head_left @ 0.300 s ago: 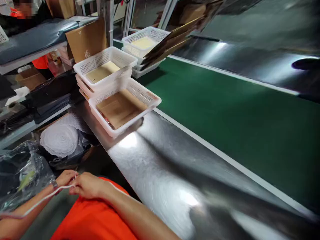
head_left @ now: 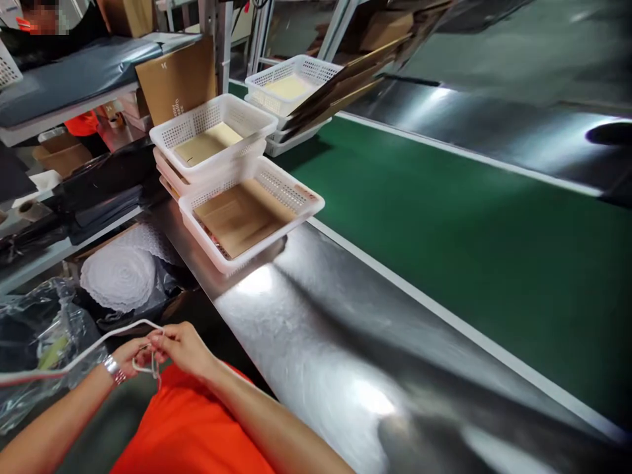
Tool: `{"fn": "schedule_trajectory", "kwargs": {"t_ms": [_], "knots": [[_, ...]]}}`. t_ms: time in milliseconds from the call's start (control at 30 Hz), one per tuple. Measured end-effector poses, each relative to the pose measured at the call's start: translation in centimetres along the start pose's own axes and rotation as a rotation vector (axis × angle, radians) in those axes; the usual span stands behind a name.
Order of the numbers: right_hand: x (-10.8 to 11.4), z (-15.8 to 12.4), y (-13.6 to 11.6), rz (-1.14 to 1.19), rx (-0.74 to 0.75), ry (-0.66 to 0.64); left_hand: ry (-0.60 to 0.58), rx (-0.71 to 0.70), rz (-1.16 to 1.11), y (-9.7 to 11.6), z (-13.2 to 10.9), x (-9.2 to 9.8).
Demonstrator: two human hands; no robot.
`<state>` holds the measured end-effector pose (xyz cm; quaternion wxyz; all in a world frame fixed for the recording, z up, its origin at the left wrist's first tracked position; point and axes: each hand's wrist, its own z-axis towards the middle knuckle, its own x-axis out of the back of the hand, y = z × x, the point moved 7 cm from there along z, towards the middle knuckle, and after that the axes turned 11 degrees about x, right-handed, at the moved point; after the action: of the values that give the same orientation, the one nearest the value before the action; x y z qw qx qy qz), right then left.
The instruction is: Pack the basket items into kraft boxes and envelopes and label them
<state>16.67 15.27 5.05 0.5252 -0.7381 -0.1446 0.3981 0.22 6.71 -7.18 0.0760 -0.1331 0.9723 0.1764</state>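
Note:
In front of my orange garment (head_left: 192, 428), both hands are together on a thin white cord (head_left: 106, 334). My right hand (head_left: 185, 347) pinches it between thumb and fingers. My left hand (head_left: 134, 352), with a metal-band watch (head_left: 114, 370) on its wrist, touches the right fingertips, its fingers curled around the cord. A small loop of cord hangs just below the fingers. One length runs off to the left edge of the view. Whether the loop is knotted I cannot tell.
White perforated baskets (head_left: 316, 201) holding cardboard are stacked on the metal table (head_left: 316, 316). Beyond runs a green conveyor belt (head_left: 444, 217). A bubble wrap roll (head_left: 118, 273) and clear plastic (head_left: 29, 329) lie at left. More baskets (head_left: 296, 62) and cardboard sheets (head_left: 345, 79) stand farther back.
My right hand has risen slightly, and the cord's left length has lifted with it. A loop now shows below the fingers. The view has shifted a little.

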Motion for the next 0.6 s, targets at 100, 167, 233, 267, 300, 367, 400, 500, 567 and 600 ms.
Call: {"fn": "schedule_trajectory", "kwargs": {"t_ms": [100,167,233,267,300,367,400,500,567,600], "knots": [[1.4,-0.3,-0.2,-0.059,0.030,0.082,-0.090,-0.101,-0.238,1.6,-0.6,-0.1],[2.1,-0.8,-0.2,-0.100,0.024,0.082,-0.145,-0.192,-0.290,2.1,-1.4,0.0],[2.3,-1.2,0.0,-0.119,0.005,0.053,-0.221,-0.254,-0.205,2.1,-2.3,-0.2],[2.3,-1.5,0.1,-0.122,-0.007,0.042,-0.278,-0.255,-0.132,1.8,-2.7,-0.5],[2.3,-1.6,0.2,-0.123,-0.018,0.042,-0.333,-0.243,-0.062,1.4,-2.9,-0.7],[2.3,-1.9,0.4,-0.127,-0.032,0.055,-0.388,-0.206,0.031,0.4,-3.2,-0.3],[2.4,-2.0,0.5,-0.126,-0.036,0.063,-0.370,-0.185,0.056,-0.1,-3.1,0.2],[2.6,-2.3,0.4,-0.139,-0.041,0.087,-0.175,-0.124,0.150,-0.9,-2.7,2.6],[2.9,-2.5,0.4,-0.179,-0.057,0.107,-0.070,-0.089,0.249,-0.9,-2.5,3.5],[3.1,-2.6,0.3,-0.213,-0.069,0.112,-0.059,-0.077,0.301,-0.7,-2.6,3.5]]}}
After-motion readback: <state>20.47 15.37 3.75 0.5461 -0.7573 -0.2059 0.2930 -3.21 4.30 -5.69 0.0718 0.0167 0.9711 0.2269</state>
